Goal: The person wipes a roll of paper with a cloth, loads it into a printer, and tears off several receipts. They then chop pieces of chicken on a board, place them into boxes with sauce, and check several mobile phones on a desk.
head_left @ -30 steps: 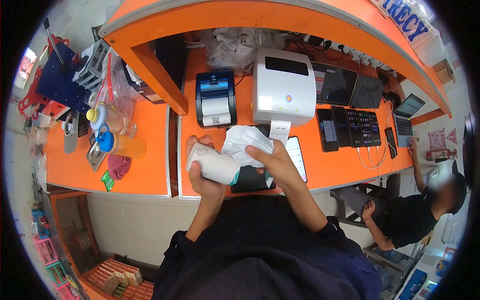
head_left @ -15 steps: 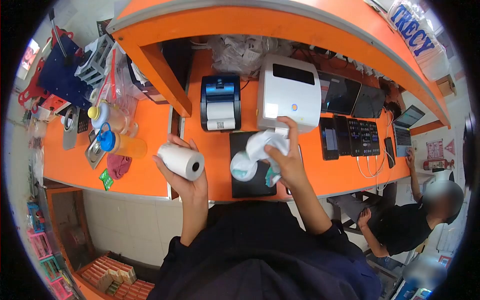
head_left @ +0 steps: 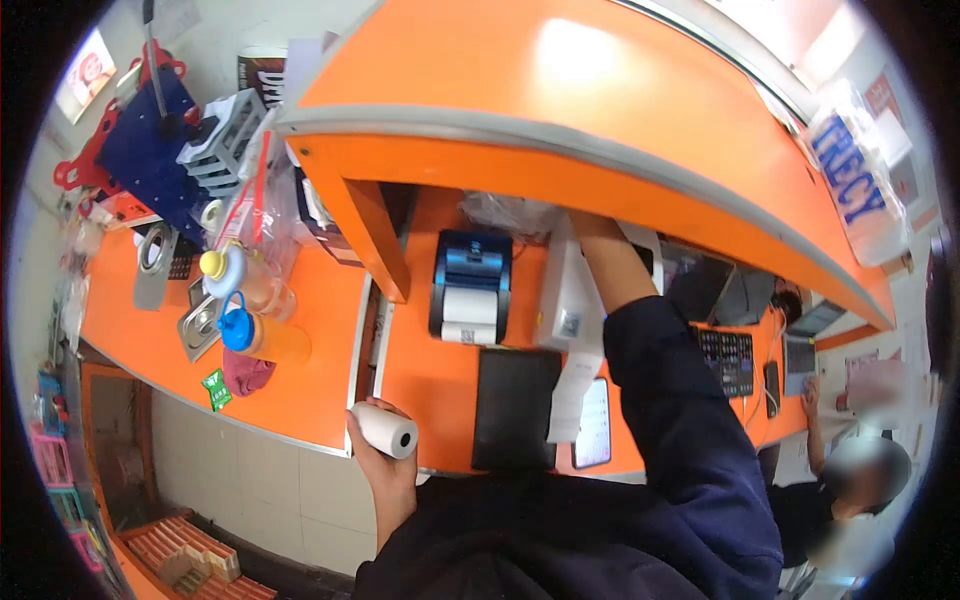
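In my left hand, near the table's front edge, is a white paper roll, its dark core end facing right. My right hand reaches forward over the white label printer and under the raised orange shelf. The shelf's edge hides its fingers, so what it holds or touches does not show. From the printer's front a paper strip hangs down. A black folder lies left of the strip, and a lit phone on its right. The small blue-black receipt printer stands behind the folder.
The orange shelf overhangs the back of the table. Bottles, a maroon cloth and a green packet stand or lie at left. Phones, cables and a laptop are at right, beside a seated person.
My right hand has gone forward under the shelf; the crumpled white wrapper it held is out of sight. The paper strip and lit phone now show. My left hand still holds the roll.
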{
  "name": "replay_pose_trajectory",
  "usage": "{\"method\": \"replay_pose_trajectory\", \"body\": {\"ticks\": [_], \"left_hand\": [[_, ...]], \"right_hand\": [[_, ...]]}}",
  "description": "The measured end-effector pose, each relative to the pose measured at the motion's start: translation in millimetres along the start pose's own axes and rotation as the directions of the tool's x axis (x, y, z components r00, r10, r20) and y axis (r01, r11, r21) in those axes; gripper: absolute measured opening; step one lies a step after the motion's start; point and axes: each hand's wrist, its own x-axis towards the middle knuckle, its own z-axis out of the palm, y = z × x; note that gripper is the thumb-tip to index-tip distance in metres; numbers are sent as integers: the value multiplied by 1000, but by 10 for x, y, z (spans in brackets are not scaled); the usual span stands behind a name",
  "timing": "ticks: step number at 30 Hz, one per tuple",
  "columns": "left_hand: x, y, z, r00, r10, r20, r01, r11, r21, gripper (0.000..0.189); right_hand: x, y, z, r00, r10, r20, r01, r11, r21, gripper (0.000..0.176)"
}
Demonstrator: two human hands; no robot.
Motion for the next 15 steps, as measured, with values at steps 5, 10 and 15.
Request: {"method": "replay_pose_trajectory", "body": {"ticks": [5, 10, 15], "left_hand": [[-51, 39, 191, 992, 43, 120, -60, 989, 137, 37], [-157, -4, 452, 960, -15, 281, -61, 964, 259, 51], [-390, -114, 684, 919, -184, 350, 19, 905, 425, 50]], "right_hand": [[215, -148, 483, 983, -21, 180, 67, 964, -257, 20], [271, -141, 503, 980, -45, 193, 104, 946, -308, 23], [104, 185, -66, 991, -52, 120, 92, 927, -362, 26]]}}
